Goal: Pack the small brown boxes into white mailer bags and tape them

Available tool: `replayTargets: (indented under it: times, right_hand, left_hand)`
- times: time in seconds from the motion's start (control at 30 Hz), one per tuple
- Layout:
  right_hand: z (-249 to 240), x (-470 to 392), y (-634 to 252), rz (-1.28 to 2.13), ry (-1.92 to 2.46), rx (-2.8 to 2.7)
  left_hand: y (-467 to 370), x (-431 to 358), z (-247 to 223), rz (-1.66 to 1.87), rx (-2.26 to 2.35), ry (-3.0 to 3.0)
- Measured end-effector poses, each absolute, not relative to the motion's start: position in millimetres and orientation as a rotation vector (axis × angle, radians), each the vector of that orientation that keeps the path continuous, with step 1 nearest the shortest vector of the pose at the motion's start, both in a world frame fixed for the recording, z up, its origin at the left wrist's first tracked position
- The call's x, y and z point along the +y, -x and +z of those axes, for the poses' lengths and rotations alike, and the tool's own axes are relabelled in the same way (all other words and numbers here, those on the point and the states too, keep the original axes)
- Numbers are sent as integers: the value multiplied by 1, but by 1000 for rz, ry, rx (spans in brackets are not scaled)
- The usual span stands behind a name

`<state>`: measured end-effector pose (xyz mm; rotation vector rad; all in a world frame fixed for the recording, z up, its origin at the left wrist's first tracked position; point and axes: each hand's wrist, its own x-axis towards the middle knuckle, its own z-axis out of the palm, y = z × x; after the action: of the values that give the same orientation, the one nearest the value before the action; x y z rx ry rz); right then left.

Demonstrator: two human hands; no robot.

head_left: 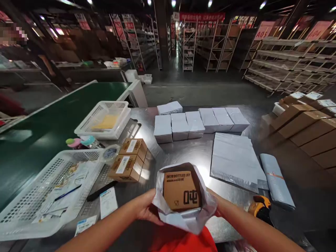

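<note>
A brown cardboard box (181, 190) printed "BOTTLED JOY" sits inside a white plastic mailer bag (190, 224), whose mouth gapes toward me. My left hand (149, 207) grips the bag's left side, thumb and fingers closed on the film. On the opposite side my right hand (214, 203) holds the bag's edge, its fingers partly hidden behind the plastic. A stack of flat mailer bags (233, 159) lies to the right. Two similar small cardboard boxes (128, 164) with white labels stand to the left.
White wrapped parcels (180, 124) line the table's back. Baskets (57, 224) and a tape roll (110, 154) lie left, beside a green conveyor (78, 101). A rolled bag bundle (277, 180), a yellow-black tool (261, 208) and several brown cartons (309, 122) are right.
</note>
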<state>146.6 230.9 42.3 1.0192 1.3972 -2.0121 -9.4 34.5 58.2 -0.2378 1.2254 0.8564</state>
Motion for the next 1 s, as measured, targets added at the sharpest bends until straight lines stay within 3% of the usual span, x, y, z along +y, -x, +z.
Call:
replayTargets:
  times: [0.1, 0.37, 0.5, 0.6, 0.7, 0.83, 0.9, 1.0]
  right_hand:
    - [62, 248, -145, -1915, -1112, 1508]
    - [80, 270, -159, -2094, -1077, 1512]
    - [84, 274, -167, -2106, -1090, 1604]
    - [95, 275, -172, -1848, -1105, 2175]
    - [105, 277, -175, -1287, -654, 2857]
    - [112, 288, -170, -555, -137, 3224]
    - [114, 296, -165, -526, -18, 3316]
    - [117, 304, -160, -763, 84, 3341]
  left_hand:
    - [29, 41, 77, 880, 1299, 105]
    - [50, 43, 93, 996, 1523, -57]
    - [46, 56, 99, 842, 1815, -171]
    - [45, 64, 112, 807, 1992, -222]
    - [50, 62, 128, 959, 2033, -215]
    - [67, 48, 146, 1032, 1935, -366]
    - [74, 42, 154, 1015, 2034, -484]
    - [74, 43, 160, 937, 2357, -951]
